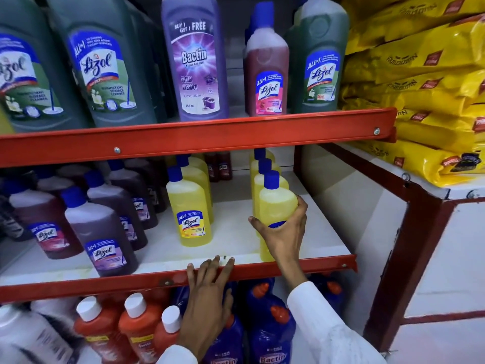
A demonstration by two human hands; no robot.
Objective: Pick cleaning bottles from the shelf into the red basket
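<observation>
My right hand (pixel 284 232) is wrapped around a yellow cleaning bottle with a blue cap (pixel 277 200), the front one of a row on the right of the middle shelf. The bottle stands upright on the white shelf board (pixel 231 245). My left hand (pixel 207 298) rests flat with spread fingers on the red front rail (pixel 105 285) of that shelf and holds nothing. Another yellow bottle (pixel 191 214) stands to the left, with more behind it. The red basket is not in view.
Dark red and purple bottles (pixel 102 232) fill the left of the middle shelf. Green, purple and pink bottles (pixel 195 61) line the top shelf. Orange bottles (pixel 136 329) and blue bottles (pixel 265 332) sit below. Yellow bags (pixel 420 88) are stacked at right on a white counter (pixel 380 179).
</observation>
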